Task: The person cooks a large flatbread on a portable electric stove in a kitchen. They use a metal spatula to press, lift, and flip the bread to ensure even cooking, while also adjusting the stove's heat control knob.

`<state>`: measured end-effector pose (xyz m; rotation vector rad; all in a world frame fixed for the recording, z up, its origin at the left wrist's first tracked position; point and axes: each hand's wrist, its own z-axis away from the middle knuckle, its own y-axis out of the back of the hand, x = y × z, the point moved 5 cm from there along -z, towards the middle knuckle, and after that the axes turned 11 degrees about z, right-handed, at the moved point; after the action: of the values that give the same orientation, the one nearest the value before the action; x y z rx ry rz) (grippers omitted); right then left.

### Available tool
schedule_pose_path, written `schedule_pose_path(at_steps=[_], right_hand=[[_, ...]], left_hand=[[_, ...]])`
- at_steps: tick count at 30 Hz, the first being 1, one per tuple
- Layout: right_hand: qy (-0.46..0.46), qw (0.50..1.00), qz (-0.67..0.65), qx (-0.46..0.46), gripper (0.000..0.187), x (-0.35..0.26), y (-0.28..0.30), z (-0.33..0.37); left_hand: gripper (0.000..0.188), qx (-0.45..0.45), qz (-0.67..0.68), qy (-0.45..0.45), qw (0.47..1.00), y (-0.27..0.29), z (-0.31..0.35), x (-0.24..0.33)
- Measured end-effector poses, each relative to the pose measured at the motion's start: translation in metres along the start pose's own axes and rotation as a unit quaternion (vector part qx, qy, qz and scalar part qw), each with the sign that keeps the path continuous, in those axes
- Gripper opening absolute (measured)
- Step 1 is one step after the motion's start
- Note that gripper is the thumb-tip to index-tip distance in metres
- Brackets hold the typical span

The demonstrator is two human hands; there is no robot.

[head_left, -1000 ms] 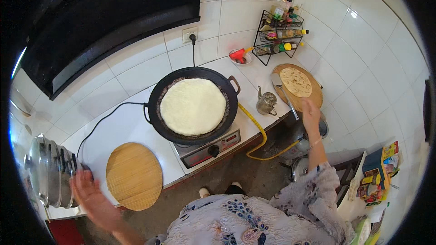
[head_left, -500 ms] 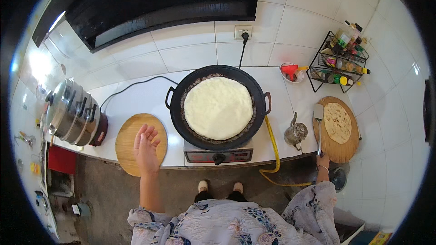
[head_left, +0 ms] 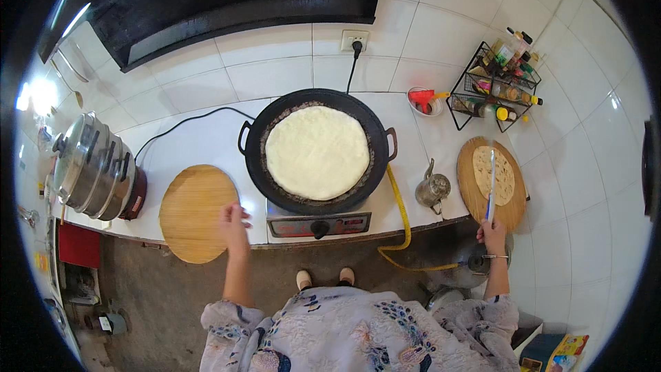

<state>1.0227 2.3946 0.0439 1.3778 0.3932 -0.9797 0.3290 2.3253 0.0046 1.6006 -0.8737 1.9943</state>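
Note:
My right hand point(head_left: 491, 235) grips the handle of a metal spatula point(head_left: 491, 196), which is lifted over a browned round flatbread point(head_left: 506, 182). Its blade is smeared by motion. Under the flatbread is a round wooden board point(head_left: 469, 176) at the counter's right end. My left hand point(head_left: 235, 224) holds nothing; its fingers are loosely bent and slightly apart, beside the right edge of another round wooden board point(head_left: 193, 213). Between my hands, a pale round of dough point(head_left: 317, 153) lies flat in a black two-handled pan point(head_left: 255, 158) on an electric cooker point(head_left: 319, 224).
A steel steamer pot point(head_left: 93, 165) stands at the left. Right of the pan are a small metal pot point(head_left: 432, 189), a bowl with a red tool point(head_left: 423, 101) and a black rack of bottles point(head_left: 496, 83). A yellow hose point(head_left: 405, 224) hangs over the counter's front edge.
My right hand has raised the spatula from the board's left side to over the flatbread. My left hand has drawn back to the board's edge, its fingers bending. The view has shifted slightly.

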Motion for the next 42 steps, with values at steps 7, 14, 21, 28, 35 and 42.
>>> schedule_pose_path(at_steps=[7,14,21,28,35,42], right_hand=[[0.142,0.990,-0.001,-0.017,0.027,-0.187,0.020,0.082],[0.481,0.731,0.478,0.073,0.033,-0.342,-0.010,0.091],[0.466,0.596,0.654,0.009,0.018,-0.397,-0.036,0.080],[0.447,0.534,0.714,-0.068,0.027,-0.416,-0.071,0.060],[0.414,0.634,0.631,-0.165,0.027,-0.381,-0.067,0.036],[0.039,0.789,0.297,-0.537,0.030,-0.244,-0.068,0.019]], left_hand=[[0.038,-0.181,0.023,0.475,0.861,-0.041,0.111,-0.139],[0.047,-0.132,0.222,0.542,0.800,-0.068,0.134,-0.178],[0.042,-0.087,0.430,0.529,0.726,-0.090,0.133,-0.187],[0.042,-0.070,0.558,0.554,0.614,-0.104,0.140,-0.197],[0.039,-0.081,0.345,0.564,0.746,-0.079,0.137,-0.175],[0.026,-0.029,0.113,0.187,0.975,-0.014,0.077,-0.051]])
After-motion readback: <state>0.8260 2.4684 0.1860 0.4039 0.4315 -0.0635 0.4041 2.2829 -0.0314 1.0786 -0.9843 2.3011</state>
